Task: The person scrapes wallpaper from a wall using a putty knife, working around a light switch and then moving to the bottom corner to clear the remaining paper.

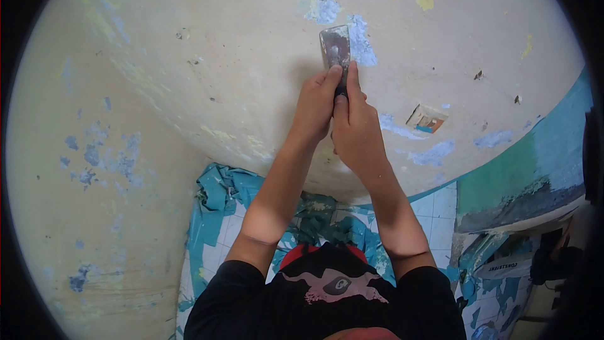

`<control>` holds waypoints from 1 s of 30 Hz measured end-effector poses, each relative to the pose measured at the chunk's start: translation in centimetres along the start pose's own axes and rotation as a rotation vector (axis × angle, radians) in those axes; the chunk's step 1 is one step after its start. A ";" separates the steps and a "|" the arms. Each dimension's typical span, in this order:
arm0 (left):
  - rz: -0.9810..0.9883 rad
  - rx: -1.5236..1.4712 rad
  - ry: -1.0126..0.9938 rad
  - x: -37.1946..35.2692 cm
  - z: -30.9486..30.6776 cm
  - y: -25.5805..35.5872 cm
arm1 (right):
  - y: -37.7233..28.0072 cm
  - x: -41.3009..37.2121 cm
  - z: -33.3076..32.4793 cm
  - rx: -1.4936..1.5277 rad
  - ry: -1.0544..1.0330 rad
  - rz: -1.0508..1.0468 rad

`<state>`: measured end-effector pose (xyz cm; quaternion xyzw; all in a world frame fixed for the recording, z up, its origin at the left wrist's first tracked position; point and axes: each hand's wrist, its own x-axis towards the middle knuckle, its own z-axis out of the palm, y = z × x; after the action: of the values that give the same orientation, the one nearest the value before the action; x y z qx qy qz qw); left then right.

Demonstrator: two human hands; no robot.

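Scraper [335,47] on wall [220,56]; scraps [217,192] on flr [440,204] below.

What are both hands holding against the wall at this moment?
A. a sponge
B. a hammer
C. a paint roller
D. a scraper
D: the left hand and the right hand close together around the handle of a scraper, whose flat metal blade lies against the wall among patches of peeling paint.

Seen from above, 2 bare hands, left hand [314,110] and right hand [355,129], grip 1 metal scraper [335,50] together, its blade flat against a cream wall [207,69]. Right of the scraper, blue patches [362,44] show. Below it, torn teal scraps [220,192] litter the floor.
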<state>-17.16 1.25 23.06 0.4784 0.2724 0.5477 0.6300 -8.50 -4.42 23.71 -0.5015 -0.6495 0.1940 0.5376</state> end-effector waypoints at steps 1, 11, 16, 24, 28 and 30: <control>0.032 -0.006 -0.006 0.2 -0.8 -1.6 | 1.5 -0.8 0.4 0.002 0.004 0.003; -0.663 1.535 -1.008 -16.0 -21.2 -24.1 | 23.5 -23.2 -5.3 -0.603 -0.708 0.769; -1.013 0.777 -0.617 -20.8 -19.7 -26.0 | 27.1 -30.1 -9.2 -0.204 -0.158 0.590; -0.451 0.635 -0.629 -13.1 -4.3 -28.6 | 21.4 -24.4 -11.4 0.357 0.304 0.696; -0.499 0.283 -0.637 -9.1 4.0 -27.5 | 21.4 -23.0 -13.0 0.485 0.260 0.662; -0.508 0.204 -0.603 -8.3 6.0 -28.0 | 20.9 -23.1 -13.9 0.417 0.217 0.640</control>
<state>-1.97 -6.85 -1.34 0.5950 0.2379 0.1800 0.7463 11.31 -19.45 0.37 -0.5761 -0.3464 0.4256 0.6058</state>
